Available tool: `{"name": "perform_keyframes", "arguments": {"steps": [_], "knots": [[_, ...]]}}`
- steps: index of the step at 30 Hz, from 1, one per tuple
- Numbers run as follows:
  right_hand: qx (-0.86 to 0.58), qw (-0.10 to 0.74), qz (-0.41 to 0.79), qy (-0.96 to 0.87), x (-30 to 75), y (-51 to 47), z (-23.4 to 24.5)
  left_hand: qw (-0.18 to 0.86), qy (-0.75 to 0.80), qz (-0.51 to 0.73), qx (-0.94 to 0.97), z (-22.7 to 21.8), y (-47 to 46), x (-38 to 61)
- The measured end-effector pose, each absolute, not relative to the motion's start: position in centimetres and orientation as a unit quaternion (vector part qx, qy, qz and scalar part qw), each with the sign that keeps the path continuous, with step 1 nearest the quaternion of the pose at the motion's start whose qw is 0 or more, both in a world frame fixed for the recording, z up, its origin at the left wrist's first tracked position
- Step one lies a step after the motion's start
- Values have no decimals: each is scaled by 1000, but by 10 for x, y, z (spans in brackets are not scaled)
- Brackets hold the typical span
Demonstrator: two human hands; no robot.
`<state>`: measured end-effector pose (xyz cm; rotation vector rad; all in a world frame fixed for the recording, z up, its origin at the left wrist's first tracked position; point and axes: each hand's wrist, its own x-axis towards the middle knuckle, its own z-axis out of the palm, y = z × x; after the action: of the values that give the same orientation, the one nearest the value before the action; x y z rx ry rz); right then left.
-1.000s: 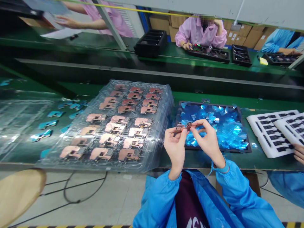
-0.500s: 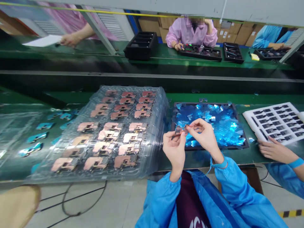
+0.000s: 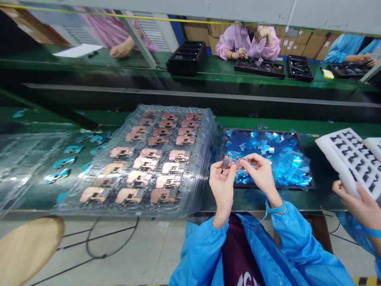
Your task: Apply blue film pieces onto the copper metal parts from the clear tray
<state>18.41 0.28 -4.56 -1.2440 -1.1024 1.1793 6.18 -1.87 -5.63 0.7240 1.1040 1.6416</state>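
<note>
My left hand (image 3: pixel 222 186) and my right hand (image 3: pixel 259 171) together pinch a small copper-coloured part (image 3: pixel 229 161) at chest height, over the near edge of the green bench. The left fingers grip its left end from below; the right thumb and forefinger grip its right end. Behind the part lies a black tray (image 3: pixel 310 183) heaped with shiny blue film scraps (image 3: pixel 274 157). To the left stands a stack of clear blister trays (image 3: pixel 205 131) holding rows of similar copper parts (image 3: pixel 149 153).
Another clear tray with blue-filmed parts (image 3: pixel 64 162) lies far left. At the right a co-worker's hand (image 3: pixel 358 206) lifts a white foam sheet (image 3: pixel 348 159) of small black pieces. People in pink sit across the conveyor (image 3: pixel 190 97) with black trays (image 3: pixel 187 55). A round stool (image 3: pixel 26 250) is lower left.
Both hands keep the same grip on the copper part and have barely shifted. The co-worker's hand has picked the white foam sheet up off the bench and tilted it.
</note>
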Motion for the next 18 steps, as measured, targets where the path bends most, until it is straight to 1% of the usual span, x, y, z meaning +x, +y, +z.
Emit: {"name": "perform_keyframes", "arguments": {"steps": [5, 10, 12, 15, 18], "knots": [[-513, 554, 475, -452, 176, -2, -47, 488, 451, 674, 322, -54, -21, 67], [-522, 526, 414, -529, 182, -4, -46, 507, 453, 657, 325, -55, -20, 65], [-515, 520, 407, -547, 184, -5, -47, 522, 451, 645, 330, -53, -22, 63], [-485, 529, 398, -572, 185, -10, -46, 537, 448, 637, 324, -43, -32, 55], [-441, 529, 371, -623, 185, -20, -41, 524, 468, 623, 343, -19, -51, 32]]}}
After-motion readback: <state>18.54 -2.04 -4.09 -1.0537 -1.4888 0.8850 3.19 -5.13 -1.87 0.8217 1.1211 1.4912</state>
